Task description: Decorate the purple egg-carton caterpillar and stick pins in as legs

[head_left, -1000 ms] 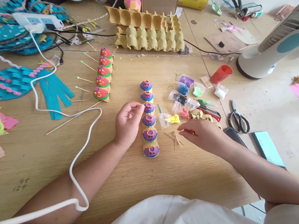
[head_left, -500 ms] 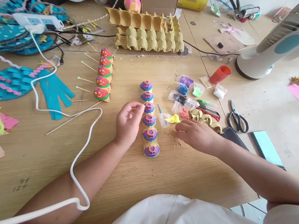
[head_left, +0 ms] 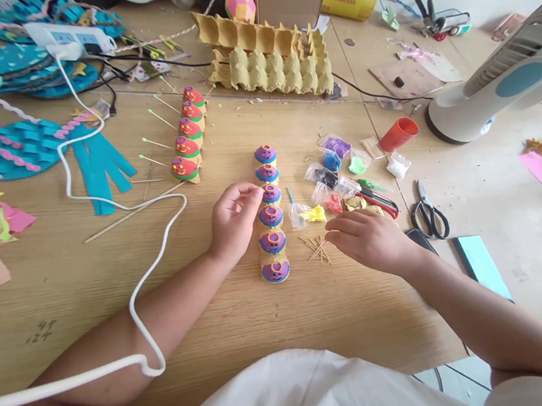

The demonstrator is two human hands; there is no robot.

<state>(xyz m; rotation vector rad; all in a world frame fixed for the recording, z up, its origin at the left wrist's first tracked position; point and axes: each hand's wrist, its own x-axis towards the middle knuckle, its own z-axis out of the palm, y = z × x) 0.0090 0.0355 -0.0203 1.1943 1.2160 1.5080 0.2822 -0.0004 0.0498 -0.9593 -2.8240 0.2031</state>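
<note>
A strip of egg carton cups [head_left: 273, 239], covered with purple and blue clay and bearing orange rings and small faces, stretches away from me. My left hand [head_left: 236, 220] is closed in a pinch beside its third cup from the far end, fingertips close to or touching the edge; anything between them is too small to make out. Just right of the strip lies a loose pile of toothpicks [head_left: 317, 251]. My right hand [head_left: 367, 240] hovers at the pile's right side, palm down, fingers drawn together. What its fingertips hold, if anything, is hidden.
Beyond my right hand are bagged clay pieces [head_left: 336, 147], a utility knife [head_left: 378, 203], scissors [head_left: 429, 213] and a red cup [head_left: 398, 134]. A red-green caterpillar [head_left: 187, 147] stands left. A white cord [head_left: 158, 250] crosses my left forearm. Egg cartons [head_left: 279, 70] lie behind; a fan [head_left: 498, 83] stands right.
My right hand has drawn back slightly to the right, uncovering more of the toothpick pile. My left hand keeps its pinch beside the purple strip. The view has shifted slightly.
</note>
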